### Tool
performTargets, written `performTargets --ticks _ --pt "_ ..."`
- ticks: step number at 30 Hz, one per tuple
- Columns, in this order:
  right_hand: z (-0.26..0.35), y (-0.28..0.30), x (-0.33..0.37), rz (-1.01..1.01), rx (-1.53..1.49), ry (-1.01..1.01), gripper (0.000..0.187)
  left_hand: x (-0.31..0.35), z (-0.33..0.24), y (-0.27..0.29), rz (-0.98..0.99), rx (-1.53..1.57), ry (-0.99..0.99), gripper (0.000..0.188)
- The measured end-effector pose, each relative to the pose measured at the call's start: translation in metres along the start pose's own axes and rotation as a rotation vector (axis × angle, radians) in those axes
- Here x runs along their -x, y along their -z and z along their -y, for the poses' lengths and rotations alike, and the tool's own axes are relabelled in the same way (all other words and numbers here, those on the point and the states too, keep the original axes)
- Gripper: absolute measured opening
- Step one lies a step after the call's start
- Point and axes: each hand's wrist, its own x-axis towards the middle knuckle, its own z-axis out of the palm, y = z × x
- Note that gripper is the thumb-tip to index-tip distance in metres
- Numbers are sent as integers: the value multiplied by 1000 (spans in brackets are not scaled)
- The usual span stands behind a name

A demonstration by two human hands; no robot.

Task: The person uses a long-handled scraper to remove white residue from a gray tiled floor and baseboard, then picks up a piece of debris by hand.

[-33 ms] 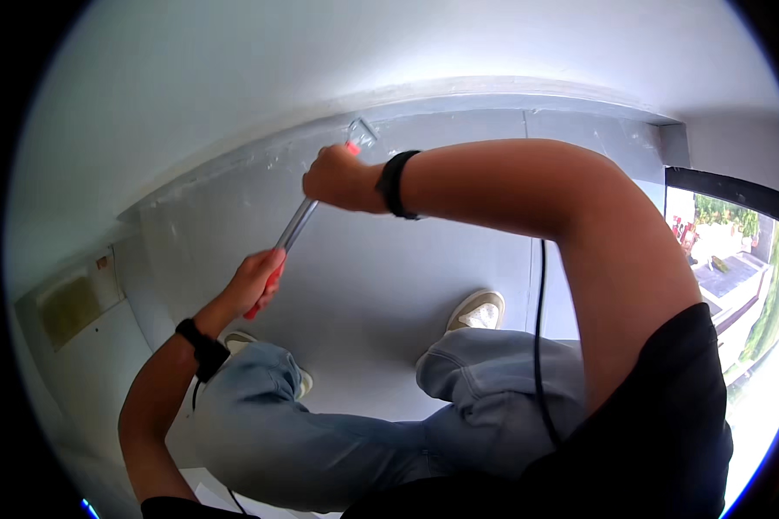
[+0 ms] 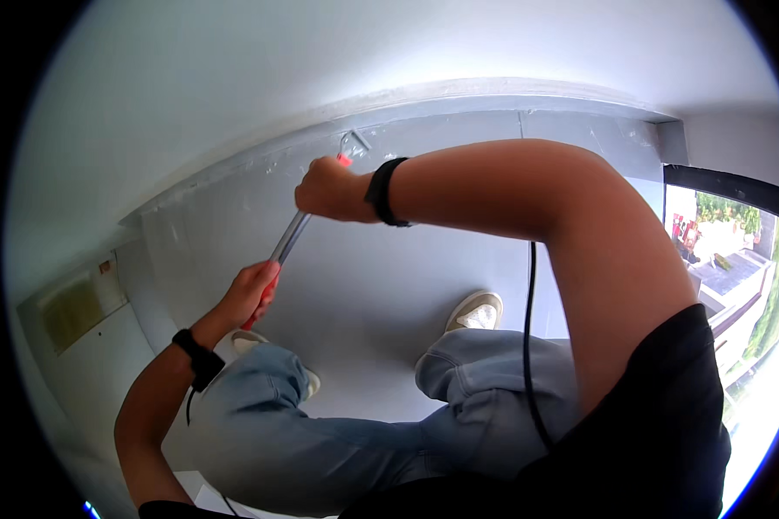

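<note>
Both of my hands are closed around a long-handled scraper (image 2: 291, 237) with a grey metal shaft and red grips. My left hand (image 2: 249, 295) wraps the red lower end. Farther up, my right hand (image 2: 327, 188) grips the shaft just below the red collar near the head. The thin metal head (image 2: 355, 140) is close to the foot of the white wall (image 2: 389, 52), over the grey floor (image 2: 381, 251); whether it touches cannot be made out. Whitish marks and scraps lie along that floor edge.
My shoes (image 2: 476, 310) stand on the floor behind the scraper. A black cable (image 2: 531, 346) hangs by my right arm. At the right is a dark-framed window (image 2: 731, 188) with greenery outside; a pale panel with a yellowish patch (image 2: 71, 313) stands at left.
The scraper and both hands have shifted slightly to the left and toward me. The head has drawn back a little from the wall. Both grips are unchanged.
</note>
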Motion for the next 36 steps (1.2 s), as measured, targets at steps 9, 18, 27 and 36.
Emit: performTargets --ticks 9,18,27,36 --pt "38 -30 -12 -455 -70 -47 29 29 41 12 -209 -241 -70 22" --pt "24 -14 -24 -238 -129 141 31 54 14 8 215 431 44 34" --pt "-9 16 -34 -211 -164 189 23 6 -17 -45 588 719 -29 26" --pt "-36 -1 -30 -49 -255 160 25 -23 -43 -68 594 816 -91 23"
